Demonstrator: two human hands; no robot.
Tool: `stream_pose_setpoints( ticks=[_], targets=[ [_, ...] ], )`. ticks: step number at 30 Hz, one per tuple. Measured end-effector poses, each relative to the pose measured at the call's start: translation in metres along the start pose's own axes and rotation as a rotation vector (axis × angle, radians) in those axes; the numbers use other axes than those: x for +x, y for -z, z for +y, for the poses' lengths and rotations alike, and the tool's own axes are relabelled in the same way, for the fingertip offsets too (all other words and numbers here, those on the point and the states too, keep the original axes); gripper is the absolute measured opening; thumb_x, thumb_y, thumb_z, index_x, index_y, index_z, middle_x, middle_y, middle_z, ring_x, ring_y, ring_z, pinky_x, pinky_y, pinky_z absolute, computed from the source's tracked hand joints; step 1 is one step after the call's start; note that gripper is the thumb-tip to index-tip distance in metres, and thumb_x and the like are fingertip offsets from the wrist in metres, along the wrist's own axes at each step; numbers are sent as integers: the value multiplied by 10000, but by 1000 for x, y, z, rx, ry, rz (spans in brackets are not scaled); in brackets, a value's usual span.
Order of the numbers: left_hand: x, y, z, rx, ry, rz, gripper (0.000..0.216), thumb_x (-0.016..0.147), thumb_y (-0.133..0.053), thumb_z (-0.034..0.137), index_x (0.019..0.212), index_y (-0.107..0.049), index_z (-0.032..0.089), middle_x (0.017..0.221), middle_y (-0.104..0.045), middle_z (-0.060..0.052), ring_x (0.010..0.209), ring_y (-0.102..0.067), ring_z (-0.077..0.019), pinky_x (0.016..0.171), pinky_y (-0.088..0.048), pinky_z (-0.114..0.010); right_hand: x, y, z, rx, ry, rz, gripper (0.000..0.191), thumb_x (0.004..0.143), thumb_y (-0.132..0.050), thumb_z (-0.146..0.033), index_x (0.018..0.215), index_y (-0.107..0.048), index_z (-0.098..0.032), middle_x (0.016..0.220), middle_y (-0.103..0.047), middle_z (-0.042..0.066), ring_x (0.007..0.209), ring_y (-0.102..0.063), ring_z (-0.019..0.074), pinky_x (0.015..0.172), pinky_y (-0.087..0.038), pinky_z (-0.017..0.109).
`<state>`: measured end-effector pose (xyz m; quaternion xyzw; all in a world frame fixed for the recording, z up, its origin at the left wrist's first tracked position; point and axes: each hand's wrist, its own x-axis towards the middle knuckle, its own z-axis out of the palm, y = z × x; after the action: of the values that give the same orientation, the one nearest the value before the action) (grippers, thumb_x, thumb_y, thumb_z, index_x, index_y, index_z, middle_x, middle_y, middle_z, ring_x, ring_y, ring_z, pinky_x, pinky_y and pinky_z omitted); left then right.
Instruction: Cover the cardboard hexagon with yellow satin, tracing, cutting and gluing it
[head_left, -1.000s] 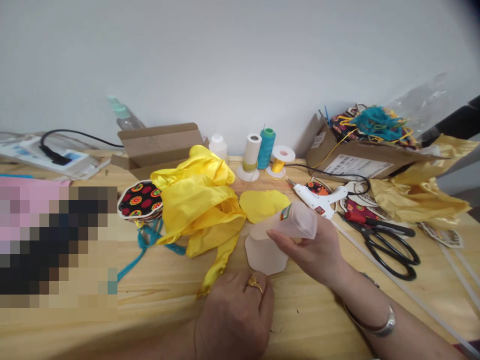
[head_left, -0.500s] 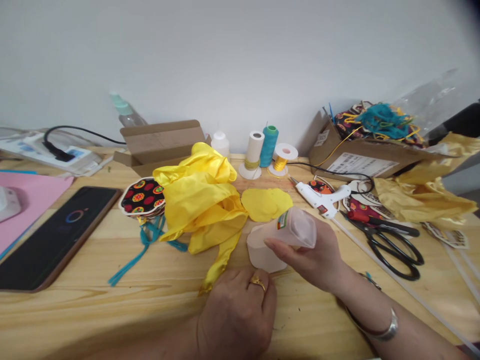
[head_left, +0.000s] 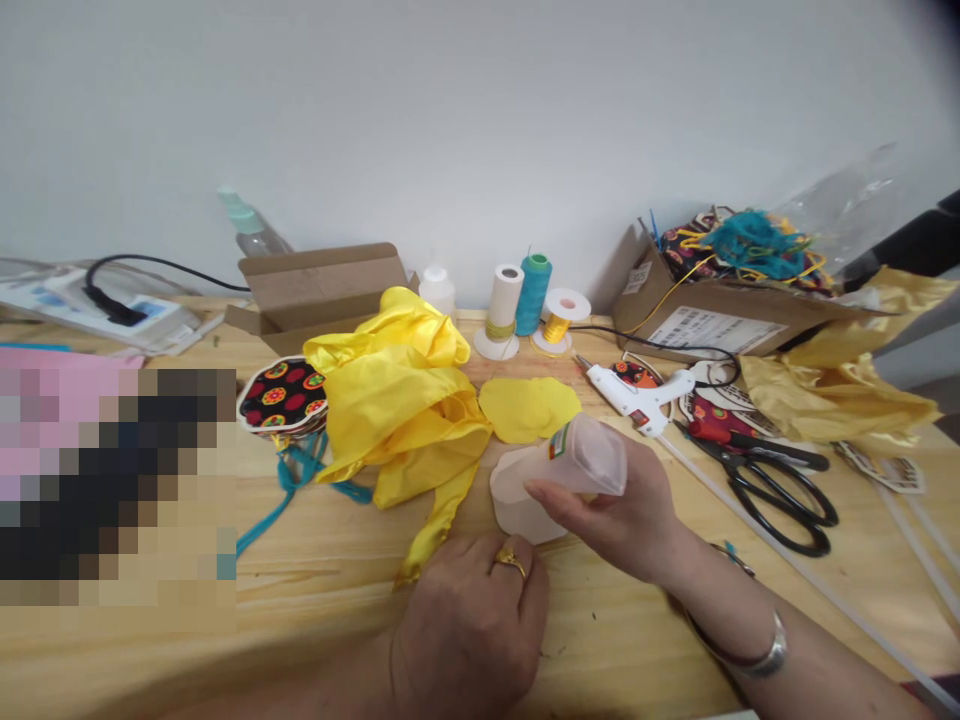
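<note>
The right hand (head_left: 619, 510) clamps a tilted translucent plastic bottle (head_left: 589, 460) above a pale cut-out (head_left: 514, 515) on the surface (head_left: 615, 640); the left hand (head_left: 469, 630) rests curled beside it. A slipping grip could knock the cut-out into the yellow satin (head_left: 397, 420).

Pixelated patch (head_left: 116, 490) at the far left, with the things beneath it unreadable
</note>
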<state>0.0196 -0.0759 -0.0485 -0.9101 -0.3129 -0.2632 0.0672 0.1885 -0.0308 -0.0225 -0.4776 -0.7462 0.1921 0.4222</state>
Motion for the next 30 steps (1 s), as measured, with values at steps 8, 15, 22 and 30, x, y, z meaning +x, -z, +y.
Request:
stream_pose_setpoints(
  ticks=[8, 15, 22, 30],
  targets=[
    [0, 0, 0, 8, -6, 23, 260, 828, -414, 33, 735, -637, 127, 572, -608, -36, 432, -554, -210, 360, -408, -339, 1, 0, 3, 30, 7, -15, 222, 778, -725, -282, 710, -525, -213, 618, -559, -42, 500, -503, 102, 453, -406, 210],
    [0, -1, -1, 4, 1, 31, 242, 821, -424, 37, 764, -644, 120, 580, -616, -38, 437, -559, -198, 373, -421, -317, 3, 2, 2, 17, 13, 31, 212, 771, -716, -248, 690, -524, -210, 618, -554, -37, 510, -513, 107, 469, -425, 213],
    [1, 0, -2, -7, 6, 24, 250, 824, -420, 36, 747, -640, 127, 568, -608, -35, 435, -562, -198, 367, -426, -321, 5, 8, 1, 57, 27, 38, 192, 752, -725, -214, 682, -546, -204, 604, -560, -46, 492, -515, 94, 456, -427, 198],
    [4, -1, -3, 32, 47, -16, 225, 839, -477, 59, 697, -618, 161, 555, -574, -20, 455, -559, -222, 371, -432, -364, 4, 11, 13, 197, -66, 101, 123, 787, -705, -194, 785, -584, -219, 691, -621, -31, 577, -583, 119, 523, -484, 224]
  ],
)
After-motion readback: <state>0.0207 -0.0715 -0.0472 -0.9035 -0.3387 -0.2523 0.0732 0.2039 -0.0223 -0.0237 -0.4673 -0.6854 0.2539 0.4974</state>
